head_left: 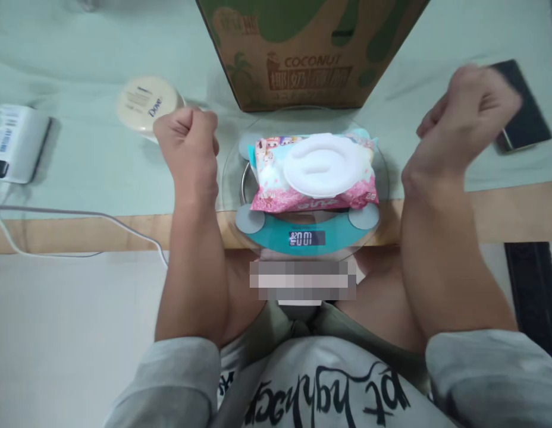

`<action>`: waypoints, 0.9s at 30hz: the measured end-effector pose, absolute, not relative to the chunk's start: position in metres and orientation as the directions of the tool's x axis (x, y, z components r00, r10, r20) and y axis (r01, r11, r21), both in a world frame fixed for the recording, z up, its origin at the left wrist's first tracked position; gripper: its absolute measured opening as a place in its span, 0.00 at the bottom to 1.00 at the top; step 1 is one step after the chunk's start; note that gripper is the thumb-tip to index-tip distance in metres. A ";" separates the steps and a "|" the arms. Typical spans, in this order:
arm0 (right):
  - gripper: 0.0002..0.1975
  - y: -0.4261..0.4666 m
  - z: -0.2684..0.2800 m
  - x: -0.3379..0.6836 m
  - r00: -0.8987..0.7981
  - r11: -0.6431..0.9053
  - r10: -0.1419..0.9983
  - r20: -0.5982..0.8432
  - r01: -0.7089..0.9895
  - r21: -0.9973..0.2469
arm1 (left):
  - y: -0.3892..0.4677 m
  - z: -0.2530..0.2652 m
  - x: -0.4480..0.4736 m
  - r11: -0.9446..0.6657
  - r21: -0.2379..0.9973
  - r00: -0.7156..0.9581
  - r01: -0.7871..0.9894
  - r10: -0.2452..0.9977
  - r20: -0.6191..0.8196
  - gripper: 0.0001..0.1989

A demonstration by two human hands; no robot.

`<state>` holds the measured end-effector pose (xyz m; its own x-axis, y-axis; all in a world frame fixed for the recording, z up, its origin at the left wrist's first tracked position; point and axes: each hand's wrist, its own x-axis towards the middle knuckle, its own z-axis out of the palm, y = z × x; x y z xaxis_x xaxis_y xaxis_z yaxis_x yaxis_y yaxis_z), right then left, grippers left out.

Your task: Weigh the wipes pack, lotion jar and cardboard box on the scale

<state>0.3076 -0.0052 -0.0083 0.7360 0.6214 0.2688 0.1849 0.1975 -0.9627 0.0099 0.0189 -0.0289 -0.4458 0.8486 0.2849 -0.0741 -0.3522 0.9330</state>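
Green tablecloth (102,163), box (303,35) behind wipes (271,178)

We log wooden table (521,208), pale green cloth (102,184) on top, bare wood along near edge. On it: glass scale (267,233) between left fist (189,134) and right fist (474,113), overhanging edge; carton (303,50) beyond, between fists; Dove jar (142,107) just left of left fist; white device (24,142), cable (57,209) farther left; dark phone (523,113) partly hidden by right fist.
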 end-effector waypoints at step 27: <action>0.34 0.026 -0.031 0.313 0.546 0.480 0.479 0.687 0.492 -0.726 | 0.032 -0.055 0.006 -0.501 0.855 -0.392 -0.133 0.819 0.419 0.25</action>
<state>0.3127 0.0262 -0.0310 0.5465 0.4791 0.6869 0.4921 0.4800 -0.7263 0.0060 0.0324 -0.0550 -0.3924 0.8188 0.4191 -0.1328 -0.5013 0.8550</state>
